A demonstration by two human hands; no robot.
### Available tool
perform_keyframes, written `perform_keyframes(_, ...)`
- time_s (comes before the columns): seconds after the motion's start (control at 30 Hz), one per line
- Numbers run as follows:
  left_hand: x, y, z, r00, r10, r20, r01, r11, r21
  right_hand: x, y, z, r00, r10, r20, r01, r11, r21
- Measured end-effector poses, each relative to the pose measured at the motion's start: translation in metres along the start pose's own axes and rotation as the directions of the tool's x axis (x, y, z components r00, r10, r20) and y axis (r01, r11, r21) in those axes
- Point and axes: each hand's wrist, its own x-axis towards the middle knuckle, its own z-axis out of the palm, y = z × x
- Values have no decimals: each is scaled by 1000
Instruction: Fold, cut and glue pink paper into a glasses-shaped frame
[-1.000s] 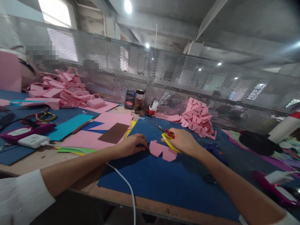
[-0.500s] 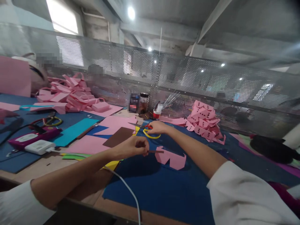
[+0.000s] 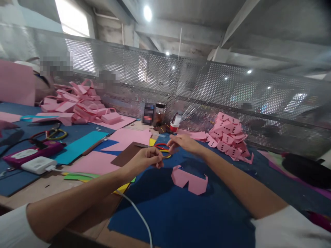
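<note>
My left hand [image 3: 151, 156] is closed, thumb and fingers pinched on a thin brown paper strip [image 3: 166, 157] whose short end shows past the fingertips. Just right of it, my right hand [image 3: 181, 142] hovers with fingers apart and holds nothing. Scissors [image 3: 162, 146] with red and yellow handles lie behind and between the hands, their blades over a brown paper sheet [image 3: 126, 154] and partly covered by my left hand. Nearer to me, a pink paper cutout [image 3: 190, 181] shaped like a mask with a notch stands on the blue mat [image 3: 178, 215].
Dotted pink pieces [image 3: 227, 136] are heaped at the back right, folded pink paper [image 3: 77, 103] at the back left. A red-and-white cup [image 3: 174, 125] holds thin sticks. A white cable [image 3: 138, 208] runs from a charger [image 3: 38, 164] past my left forearm. A mesh partition [image 3: 155, 81] stands behind.
My right hand has let go of the scissors, which now lie further left. My left hand has lifted the brown strip away from the pink cutout.
</note>
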Motion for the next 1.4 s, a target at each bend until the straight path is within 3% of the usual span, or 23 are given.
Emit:
perform_keyframes(0.13, 5, -1, 6, 999, -11, -30, 12, 1000, 13, -43, -8, -8, 998, -2, -62, 18, 967, 255)
perform_keyframes(0.27, 12, 4, 14, 999, -38, 24, 37, 999, 22, -59, -8, -11, 982, 73, -172, -26, 964, 264)
perform_keyframes(0.63, 47, 28, 22, 985, -62, 159, 57, 998, 36, -62, 0, -33, 980, 123, -155, -111, 990, 85)
perform_keyframes(0.83, 75, 18, 31, 984, -91, 153, 74, 991, 110, -53, 14, -33, 968, 165, -188, -146, 983, 113)
perform_keyframes(1.1, 105, 3, 33, 979, -63, 195, 60, 998, 23, -50, 41, -34, 951, 233, -205, -190, 959, 211)
perform_keyframes(1.4, 102, -10, 31, 965, -143, 218, 155, 987, -39, -46, 41, -27, 974, 164, -154, -127, 966, 225)
